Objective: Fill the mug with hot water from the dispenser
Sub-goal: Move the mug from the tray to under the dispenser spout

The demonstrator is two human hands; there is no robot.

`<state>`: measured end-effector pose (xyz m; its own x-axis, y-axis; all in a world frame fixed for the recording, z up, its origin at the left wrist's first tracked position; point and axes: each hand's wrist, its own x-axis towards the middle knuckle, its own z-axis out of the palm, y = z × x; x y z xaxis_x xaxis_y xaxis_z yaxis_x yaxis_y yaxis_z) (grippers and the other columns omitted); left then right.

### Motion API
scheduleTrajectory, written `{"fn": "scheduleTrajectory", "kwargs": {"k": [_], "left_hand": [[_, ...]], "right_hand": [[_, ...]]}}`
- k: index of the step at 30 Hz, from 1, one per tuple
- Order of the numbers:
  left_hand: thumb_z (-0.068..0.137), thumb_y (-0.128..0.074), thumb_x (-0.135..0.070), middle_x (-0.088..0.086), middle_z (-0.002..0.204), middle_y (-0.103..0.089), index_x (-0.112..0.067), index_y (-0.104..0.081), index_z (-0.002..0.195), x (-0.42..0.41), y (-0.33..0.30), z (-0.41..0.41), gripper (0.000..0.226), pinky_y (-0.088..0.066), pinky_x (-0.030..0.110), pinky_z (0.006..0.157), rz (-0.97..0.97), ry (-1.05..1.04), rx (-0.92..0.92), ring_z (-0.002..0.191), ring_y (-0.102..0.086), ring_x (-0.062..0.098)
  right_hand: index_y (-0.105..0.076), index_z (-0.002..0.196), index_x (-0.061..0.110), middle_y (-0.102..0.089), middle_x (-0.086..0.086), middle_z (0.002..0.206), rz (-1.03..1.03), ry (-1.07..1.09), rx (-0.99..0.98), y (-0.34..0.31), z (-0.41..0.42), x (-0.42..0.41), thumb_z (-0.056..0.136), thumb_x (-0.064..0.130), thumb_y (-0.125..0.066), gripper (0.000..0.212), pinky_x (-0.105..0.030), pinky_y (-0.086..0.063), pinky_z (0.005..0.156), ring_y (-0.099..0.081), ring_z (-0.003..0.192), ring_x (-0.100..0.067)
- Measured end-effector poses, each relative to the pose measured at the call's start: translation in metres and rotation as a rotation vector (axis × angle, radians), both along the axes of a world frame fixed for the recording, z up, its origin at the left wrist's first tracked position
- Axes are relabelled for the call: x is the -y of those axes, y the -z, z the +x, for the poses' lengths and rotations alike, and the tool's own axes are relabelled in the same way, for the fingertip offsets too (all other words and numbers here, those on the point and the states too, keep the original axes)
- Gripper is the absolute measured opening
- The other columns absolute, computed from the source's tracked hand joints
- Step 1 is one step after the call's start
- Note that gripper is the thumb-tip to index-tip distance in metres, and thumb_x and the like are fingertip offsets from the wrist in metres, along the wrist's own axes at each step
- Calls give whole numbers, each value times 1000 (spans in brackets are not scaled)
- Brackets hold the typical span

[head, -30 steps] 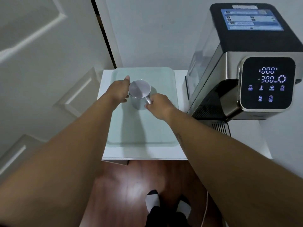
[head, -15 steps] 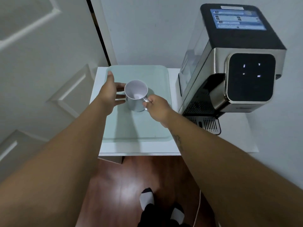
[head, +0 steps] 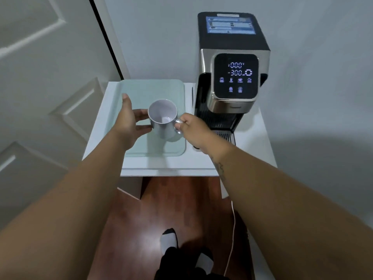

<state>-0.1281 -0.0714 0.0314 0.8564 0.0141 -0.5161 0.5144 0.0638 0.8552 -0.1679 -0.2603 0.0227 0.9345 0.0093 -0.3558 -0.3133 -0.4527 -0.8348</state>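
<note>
The right hand (head: 192, 126) pinches the handle of the empty mug (head: 163, 119) over the tray (head: 141, 91), the left hand (head: 129, 120) spread against its side; next, probably, it goes right under the dispenser (head: 232, 77) spout.

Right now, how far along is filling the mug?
Early. The mug is upright and looks empty, over the tray. The right hand holds its handle, and the left hand steadies its side. Left: set it under the dispenser spout and start the water; the panel is lit, reading 300.
</note>
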Motion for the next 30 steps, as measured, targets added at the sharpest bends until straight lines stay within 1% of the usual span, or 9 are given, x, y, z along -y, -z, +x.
{"fn": "scheduleTrajectory", "kwargs": {"k": [3,12,15,17,20,22,24,27,30], "left_hand": [[92,-18,-75,12,118,-67,-3,-69,106,21,3,-22,90,-49,44,102,-7,5,-5,106,-65,40],[93,-18,-74,6,111,-64,-12,-66,99,94,0,-60,79,-51,43,99,-12,91,-46,100,-66,36],[91,-21,-76,5,113,-65,-13,-66,98,113,3,-60,78,-52,42,99,-23,88,-57,99,-67,34],[90,-23,-78,4,111,-66,-11,-66,104,124,7,-60,80,-54,38,93,-38,73,-74,95,-69,31],[89,-25,-79,8,112,-66,-9,-61,120,136,11,-61,85,-57,37,86,-66,55,-73,95,-70,32],[90,-25,-77,11,113,-65,-11,-63,113,142,15,-60,80,-57,38,87,-86,28,-64,98,-68,34],[91,-24,-76,11,112,-65,-12,-64,104,145,16,-59,76,-57,37,84,-95,11,-60,98,-68,33],[92,-22,-76,8,108,-64,-12,-62,108,147,17,-56,76,-55,34,78,-95,14,-68,93,-67,29],[92,-22,-75,5,106,-66,-12,-56,131,151,17,-52,82,-55,32,73,-97,25,-65,91,-69,27]], "right_hand": [[-48,73,22,-55,-5,84,5,3,-2,3,-18,24,104,18,-53,31,-29,-34,62,-41,67,-18],[-55,88,19,-59,-7,93,50,104,7,15,-55,97,106,20,-52,19,-37,-41,78,-50,87,-23],[-56,84,23,-60,-6,98,72,124,-1,18,-56,115,107,21,-51,23,-47,-53,96,-55,96,-23],[-56,85,24,-59,-5,100,74,132,-19,22,-53,126,108,21,-50,24,-50,-50,107,-55,98,-22],[-56,88,24,-61,-4,103,68,131,-32,27,-50,138,108,22,-49,22,-52,-47,110,-60,104,-29],[-57,87,26,-62,-5,105,75,134,-29,31,-47,142,108,22,-50,23,-53,-48,112,-63,109,-32],[-57,87,26,-62,-2,101,84,137,-29,32,-45,144,108,21,-49,23,-52,-48,110,-58,101,-24],[-57,91,24,-58,4,93,86,140,-50,34,-38,144,109,22,-49,20,-51,-50,108,-54,97,-21],[-56,91,26,-56,6,91,81,163,-73,34,-33,144,109,21,-49,20,-51,-50,108,-53,98,-21]]}}
